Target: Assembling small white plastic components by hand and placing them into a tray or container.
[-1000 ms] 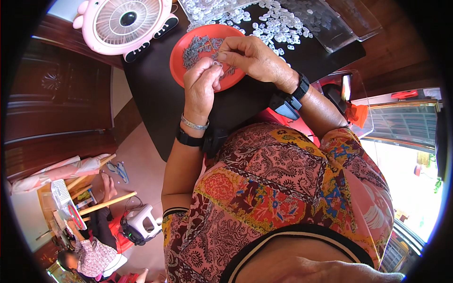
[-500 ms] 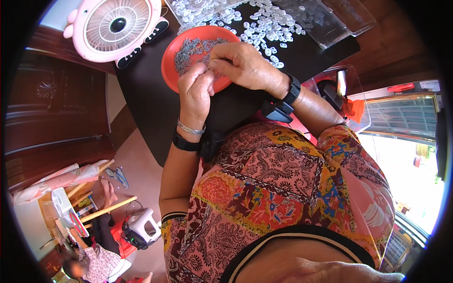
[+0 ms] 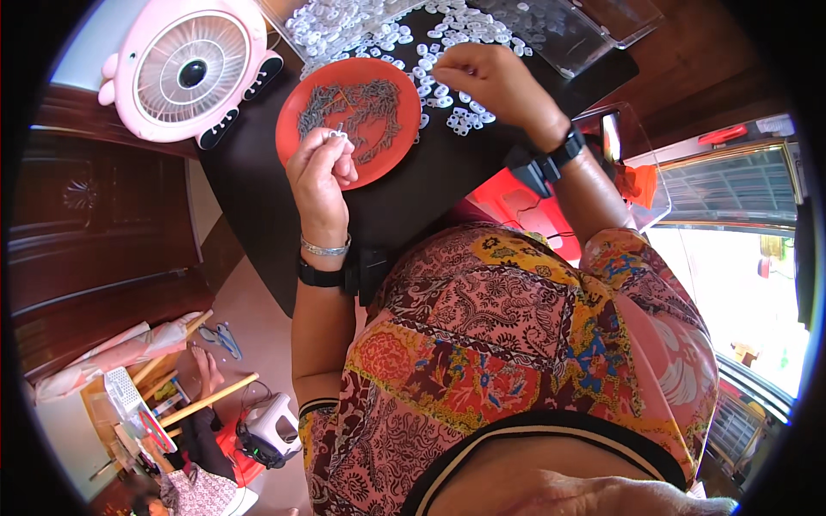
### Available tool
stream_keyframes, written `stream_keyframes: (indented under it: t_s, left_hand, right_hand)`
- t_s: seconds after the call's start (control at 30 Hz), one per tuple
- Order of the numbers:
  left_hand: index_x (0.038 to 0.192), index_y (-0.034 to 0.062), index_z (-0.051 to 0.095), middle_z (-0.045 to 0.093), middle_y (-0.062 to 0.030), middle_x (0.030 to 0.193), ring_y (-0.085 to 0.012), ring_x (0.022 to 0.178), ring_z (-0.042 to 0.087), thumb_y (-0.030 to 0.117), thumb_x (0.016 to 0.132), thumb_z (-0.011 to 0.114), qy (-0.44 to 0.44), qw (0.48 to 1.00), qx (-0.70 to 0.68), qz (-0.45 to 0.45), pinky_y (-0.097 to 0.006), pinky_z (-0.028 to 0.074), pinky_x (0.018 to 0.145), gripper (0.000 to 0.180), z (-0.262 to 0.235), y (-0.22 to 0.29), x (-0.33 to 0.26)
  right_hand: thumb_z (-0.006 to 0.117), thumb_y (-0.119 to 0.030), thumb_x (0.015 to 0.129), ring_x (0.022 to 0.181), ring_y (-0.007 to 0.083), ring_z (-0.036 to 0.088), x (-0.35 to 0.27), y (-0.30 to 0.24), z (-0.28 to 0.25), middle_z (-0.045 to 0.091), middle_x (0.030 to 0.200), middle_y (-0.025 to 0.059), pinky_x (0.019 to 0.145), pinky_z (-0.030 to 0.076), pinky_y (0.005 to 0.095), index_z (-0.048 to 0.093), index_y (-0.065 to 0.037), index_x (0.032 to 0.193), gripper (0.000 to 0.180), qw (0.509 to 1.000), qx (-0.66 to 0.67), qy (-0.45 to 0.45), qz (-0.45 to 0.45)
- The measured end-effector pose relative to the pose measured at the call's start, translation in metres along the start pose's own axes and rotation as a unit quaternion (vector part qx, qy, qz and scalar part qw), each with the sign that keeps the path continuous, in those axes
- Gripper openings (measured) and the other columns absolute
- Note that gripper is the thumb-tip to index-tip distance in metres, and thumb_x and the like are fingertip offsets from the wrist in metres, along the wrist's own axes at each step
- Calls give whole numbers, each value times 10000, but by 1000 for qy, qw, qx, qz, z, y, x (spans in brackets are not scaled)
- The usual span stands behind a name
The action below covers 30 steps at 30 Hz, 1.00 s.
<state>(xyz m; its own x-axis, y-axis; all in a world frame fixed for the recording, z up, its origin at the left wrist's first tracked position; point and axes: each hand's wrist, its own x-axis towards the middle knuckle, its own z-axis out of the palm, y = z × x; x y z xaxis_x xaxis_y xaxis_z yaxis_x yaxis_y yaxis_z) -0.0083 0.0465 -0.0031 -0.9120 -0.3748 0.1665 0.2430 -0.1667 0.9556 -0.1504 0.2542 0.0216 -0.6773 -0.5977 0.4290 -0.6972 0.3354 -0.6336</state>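
Note:
My left hand (image 3: 320, 176) is over the near-left rim of a round red plate (image 3: 401, 148), pinching a small white plastic piece (image 3: 339, 136) with a thin grey pin-like part sticking up from it. Many small grey screw-like pieces (image 3: 379, 101) lie spread on the plate. My right hand (image 3: 503, 84) is raised to the right of the plate, near loose white plastic pieces with two holes (image 3: 465, 122). Its fingers are curled and thumb and forefinger meet; anything between them is too small to make out.
A pink fan (image 3: 194, 73) stands at the table's far left. More white pieces and a clear plastic tray (image 3: 594, 43) are at the back of the dark table (image 3: 249, 185). A red stool (image 3: 516, 202) is beside me. Another person (image 3: 202, 490) sits at lower left.
My hands have parted. The right one has moved off the plate to the right, toward the white pieces; the left stays by the plate, the white piece now showing in its fingertips.

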Motion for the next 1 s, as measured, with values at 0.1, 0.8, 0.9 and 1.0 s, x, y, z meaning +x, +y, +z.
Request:
stream_keyframes:
  t_s: [0.1, 0.8, 0.9, 1.0]
  left_hand:
    - [705, 9, 546, 434, 6, 555, -86, 487, 420, 110, 853, 515, 2, 1000, 10, -16, -217, 320, 473, 182, 3, 1, -2]
    - [741, -16, 564, 455, -9, 573, -97, 511, 443, 103, 845, 506, -5, 999, 46, -15, -222, 342, 483, 169, 3, 3, -5]
    - [742, -16, 566, 463, -11, 572, -97, 507, 448, 103, 846, 509, -3, 999, 50, -19, -219, 338, 479, 168, 3, 2, -5]
    - [742, -15, 568, 467, -10, 572, -96, 505, 452, 101, 847, 510, -2, 999, 46, -9, -217, 336, 475, 166, 2, 2, -4]
  right_hand:
    - [632, -181, 831, 689, 182, 615, -6, 26, -20, 649, 792, 88, 644, 484, 292, 659, -40, 922, 170, 994, -101, -31, -19]
    - [609, -200, 765, 740, 245, 620, -3, 44, 8, 605, 758, 65, 646, 491, 351, 616, -86, 838, 135, 976, -208, -30, -64]
    - [600, -195, 770, 740, 253, 617, 0, 46, 14, 605, 771, 69, 646, 492, 365, 607, -82, 829, 128, 969, -231, -18, -88]
    - [582, -184, 783, 736, 264, 612, 2, 44, 16, 598, 771, 76, 648, 491, 375, 595, -78, 815, 112, 964, -251, -19, -84]
